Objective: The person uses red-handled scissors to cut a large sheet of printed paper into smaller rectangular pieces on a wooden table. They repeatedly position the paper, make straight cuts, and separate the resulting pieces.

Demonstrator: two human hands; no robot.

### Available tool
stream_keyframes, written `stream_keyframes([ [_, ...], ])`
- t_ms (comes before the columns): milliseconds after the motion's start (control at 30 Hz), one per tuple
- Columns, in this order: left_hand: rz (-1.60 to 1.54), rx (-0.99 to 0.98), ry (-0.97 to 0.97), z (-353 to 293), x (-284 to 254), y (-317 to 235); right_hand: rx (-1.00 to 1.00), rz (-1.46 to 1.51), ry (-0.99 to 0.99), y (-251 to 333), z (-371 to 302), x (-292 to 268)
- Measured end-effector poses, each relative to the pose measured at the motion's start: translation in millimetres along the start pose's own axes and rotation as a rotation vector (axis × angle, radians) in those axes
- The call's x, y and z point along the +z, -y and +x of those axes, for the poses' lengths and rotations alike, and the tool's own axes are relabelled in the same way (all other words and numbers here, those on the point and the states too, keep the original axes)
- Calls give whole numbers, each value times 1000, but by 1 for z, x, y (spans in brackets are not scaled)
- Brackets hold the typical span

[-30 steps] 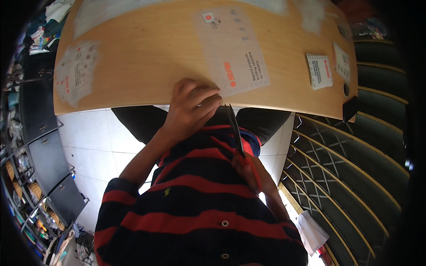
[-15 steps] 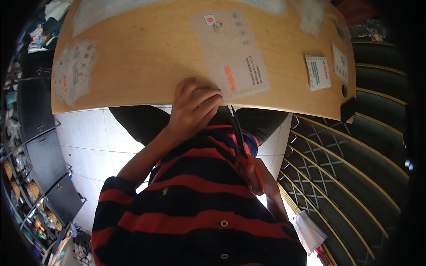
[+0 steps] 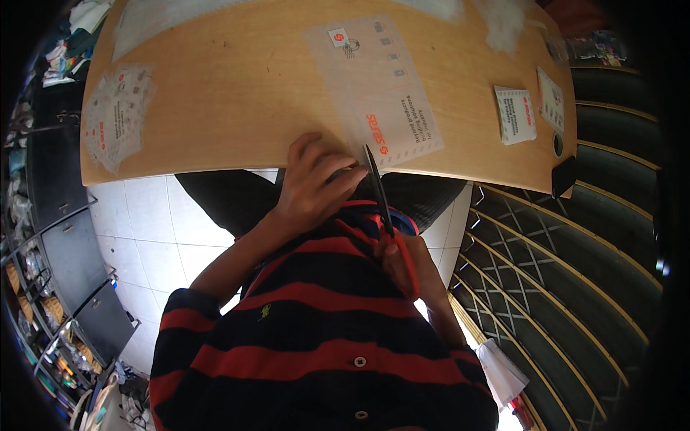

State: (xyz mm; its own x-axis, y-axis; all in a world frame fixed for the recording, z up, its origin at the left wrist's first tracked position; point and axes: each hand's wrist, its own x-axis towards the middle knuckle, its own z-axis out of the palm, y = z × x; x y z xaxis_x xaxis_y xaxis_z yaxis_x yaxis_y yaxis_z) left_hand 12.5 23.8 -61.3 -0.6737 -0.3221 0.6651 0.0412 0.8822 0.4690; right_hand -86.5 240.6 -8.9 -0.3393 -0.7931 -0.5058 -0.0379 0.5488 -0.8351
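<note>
A translucent printed plastic sheet [image 3: 374,86] lies on the wooden table [image 3: 237,93], with its near end at the front edge. My left hand [image 3: 316,179] is at the sheet's near left corner, its thumb and fingers closed on that corner. In my right hand [image 3: 394,260], just below the table edge, is a pair of scissors [image 3: 381,194] with red handles and dark blades. The blades point away from me, and their tips reach the sheet's near edge beside my left fingertips. How far the blades are apart is hard to make out.
Printed plastic pieces [image 3: 118,118] lie at the table's left end. On the right are a small stack of folded packets [image 3: 516,115] and another packet [image 3: 551,99]. More clear plastic [image 3: 503,25] lies along the far side. A metal folding gate [image 3: 546,251] stands right, dark cabinets [image 3: 68,248] left.
The scissors have moved forward, bringing their tips from the table edge up onto the sheet. The sheet's near end has shifted slightly towards me and to the right, with my left hand.
</note>
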Motion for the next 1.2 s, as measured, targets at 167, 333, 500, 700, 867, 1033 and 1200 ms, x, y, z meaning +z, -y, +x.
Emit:
stream_keyframes([
  [167, -5, -13, 3, -2, -1, -1, 66, 2, -5, 11, 1, -1],
  [333, -30, -33, 10, -2, -2, -2, 193, 58, 20, 21, -2, -6],
  [500, -64, -39, 8, -2, -2, -2, 177, -144, 28, 27, 1, -11],
  [700, -93, -33, 28, 0, -4, -5, 102, -212, 89, 24, 5, -20],
  [867, -94, -35, 20, 1, -2, -10, -44, -129, -1, 22, 9, -10],
  [1033, -143, -53, 5, -1, 0, -8, 250, -181, 29, 38, 11, -15],
  [1200, -142, -48, 2, 1, 0, -9, 391, -144, 67, 48, 14, -16],
])
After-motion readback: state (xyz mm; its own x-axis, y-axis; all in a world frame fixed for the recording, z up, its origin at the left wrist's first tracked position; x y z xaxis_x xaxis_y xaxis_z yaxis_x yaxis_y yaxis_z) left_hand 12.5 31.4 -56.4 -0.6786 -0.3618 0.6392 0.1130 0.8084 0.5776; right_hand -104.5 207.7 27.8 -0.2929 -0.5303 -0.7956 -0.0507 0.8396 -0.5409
